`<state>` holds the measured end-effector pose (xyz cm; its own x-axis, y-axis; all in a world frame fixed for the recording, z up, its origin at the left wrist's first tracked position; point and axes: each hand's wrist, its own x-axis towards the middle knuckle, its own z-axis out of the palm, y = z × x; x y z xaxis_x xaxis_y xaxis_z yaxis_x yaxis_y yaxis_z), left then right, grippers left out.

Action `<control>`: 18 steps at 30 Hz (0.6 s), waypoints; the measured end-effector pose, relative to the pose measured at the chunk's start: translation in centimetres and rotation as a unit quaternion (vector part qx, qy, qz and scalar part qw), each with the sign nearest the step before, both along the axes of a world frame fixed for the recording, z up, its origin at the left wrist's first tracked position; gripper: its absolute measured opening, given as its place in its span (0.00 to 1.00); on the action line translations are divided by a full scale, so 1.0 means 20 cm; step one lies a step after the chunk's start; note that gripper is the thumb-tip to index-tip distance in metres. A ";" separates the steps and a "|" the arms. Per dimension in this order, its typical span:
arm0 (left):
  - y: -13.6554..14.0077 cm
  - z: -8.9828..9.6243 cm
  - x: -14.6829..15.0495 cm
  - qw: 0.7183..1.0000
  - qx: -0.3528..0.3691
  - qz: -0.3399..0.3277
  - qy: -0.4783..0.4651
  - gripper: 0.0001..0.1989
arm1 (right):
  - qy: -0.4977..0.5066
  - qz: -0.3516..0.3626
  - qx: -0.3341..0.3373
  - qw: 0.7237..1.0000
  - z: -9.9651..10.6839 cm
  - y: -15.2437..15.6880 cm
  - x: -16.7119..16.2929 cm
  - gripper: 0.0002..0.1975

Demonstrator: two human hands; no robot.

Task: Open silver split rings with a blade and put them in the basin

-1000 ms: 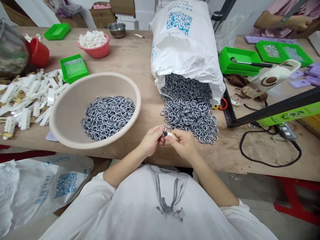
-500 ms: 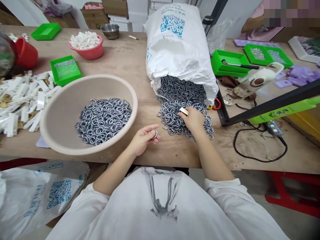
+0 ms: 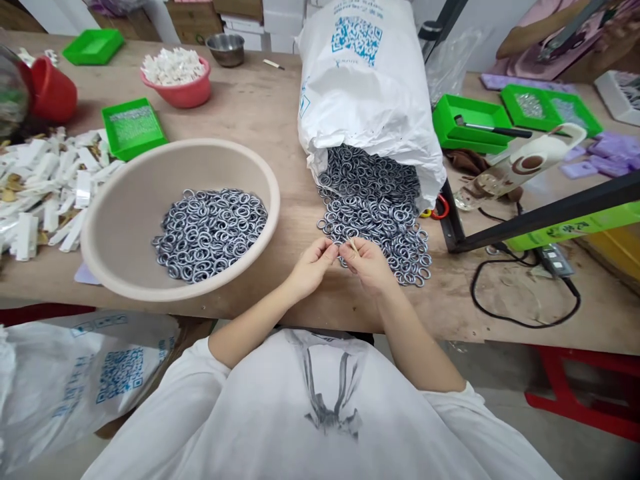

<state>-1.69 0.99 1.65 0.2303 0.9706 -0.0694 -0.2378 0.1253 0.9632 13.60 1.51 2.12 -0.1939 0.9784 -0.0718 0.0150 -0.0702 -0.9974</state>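
My left hand (image 3: pixel 316 263) is closed, thumb and finger pinching a small grey ring (image 3: pixel 337 245) that is mostly hidden. Close against it, my right hand (image 3: pixel 369 265) is also closed and grips a thin, pale flat strip (image 3: pixel 353 247), seen nearly edge-on. Both hands meet over the near left edge of a heap of grey rings (image 3: pixel 395 233). The heap spills from the mouth of a large white sack (image 3: pixel 370 100) lying on the table. To the left, a wide beige basin (image 3: pixel 125 180) holds many more grey rings (image 3: pixel 213 230).
White strips (image 3: pixel 45 187) lie piled on the left, near green trays (image 3: pixel 135 127) and a pink bowl (image 3: pixel 193 93) of white pieces. A black metal frame (image 3: pixel 500 233), cable (image 3: pixel 475 300), flask (image 3: pixel 525 163) and scissors (image 3: pixel 440 208) are on the right. A person's arm (image 3: pixel 540 30) shows far right.
My right hand has come left and down off the ring heap with the pale strip. My left hand has moved right and up with its ring, and the two hands now meet.
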 end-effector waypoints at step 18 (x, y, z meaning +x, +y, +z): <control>-0.07 0.06 0.01 0.985 -0.098 -0.055 -0.129 0.24 | -0.118 -0.071 0.130 0.982 0.04 -0.15 0.00 0.22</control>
<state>-1.45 -0.44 2.93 0.3681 0.9125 -0.1784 -0.4456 0.3415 0.8275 13.55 -1.46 2.87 -0.0629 0.9856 0.1569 0.2560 0.1679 -0.9520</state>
